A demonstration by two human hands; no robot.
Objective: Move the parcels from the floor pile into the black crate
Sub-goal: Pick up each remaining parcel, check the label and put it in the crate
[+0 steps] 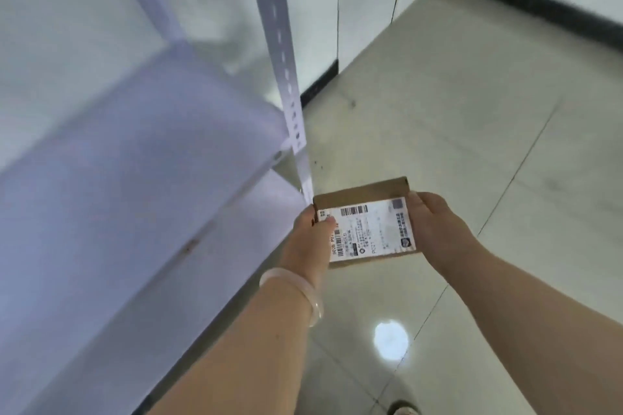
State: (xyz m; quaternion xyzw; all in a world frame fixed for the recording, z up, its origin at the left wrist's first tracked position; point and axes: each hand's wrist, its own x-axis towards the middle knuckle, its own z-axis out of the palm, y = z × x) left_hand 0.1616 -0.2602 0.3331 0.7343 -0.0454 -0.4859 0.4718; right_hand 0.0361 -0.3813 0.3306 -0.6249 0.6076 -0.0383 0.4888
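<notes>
A small flat brown cardboard parcel (365,224) with a white shipping label on top is held level above the floor, just right of the shelf's corner post. My left hand (308,234) grips its left edge, thumb on the label. Its right edge is held by my right hand (436,229). A pale bangle sits on my left wrist. Neither the black crate nor the floor pile is in view.
A white metal shelving unit (135,178) fills the left side, its perforated upright post (290,104) standing next to the parcel. Beige tiled floor (455,111) spreads to the right, bounded by white walls with a black skirting (539,3). A shoe tip (403,408) shows at the bottom.
</notes>
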